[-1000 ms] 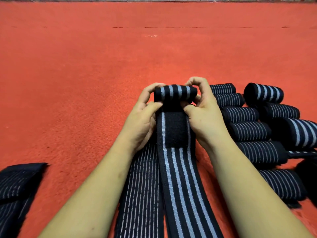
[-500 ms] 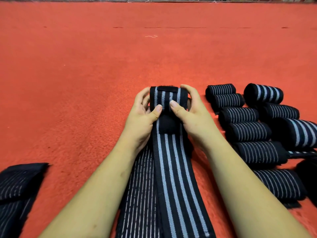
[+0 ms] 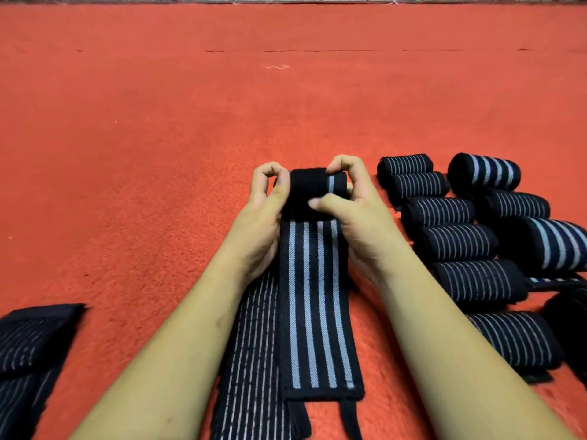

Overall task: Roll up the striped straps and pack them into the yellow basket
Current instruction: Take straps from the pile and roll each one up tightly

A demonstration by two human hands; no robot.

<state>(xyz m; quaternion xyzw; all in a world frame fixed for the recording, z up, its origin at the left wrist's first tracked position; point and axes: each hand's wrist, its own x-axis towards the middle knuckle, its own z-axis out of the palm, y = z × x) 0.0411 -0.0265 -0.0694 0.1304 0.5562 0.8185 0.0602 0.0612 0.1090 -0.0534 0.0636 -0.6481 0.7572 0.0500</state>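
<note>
Gripping one half-rolled strap, left hand, right hand, nine clear rolls

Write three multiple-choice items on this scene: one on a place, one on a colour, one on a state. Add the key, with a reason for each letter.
1. Where do the finished rolls lie, relative to the left hand and right hand?
A. To the right of both
B. To the left of both
C. Between them

2. What colour is the carpet?
A. Green
B. Red-orange
C. Grey

3. In what state is the strap between the hands?
A. Wholly flat
B. Fully rolled
C. Partly rolled, with its tail flat

Key:
1 A: the rolls sit in rows on the far side of the right hand.
2 B: red-orange carpet lies under everything in view.
3 C: both hands grip a roll at the strap's far end, while its striped tail runs flat toward the person.
</note>
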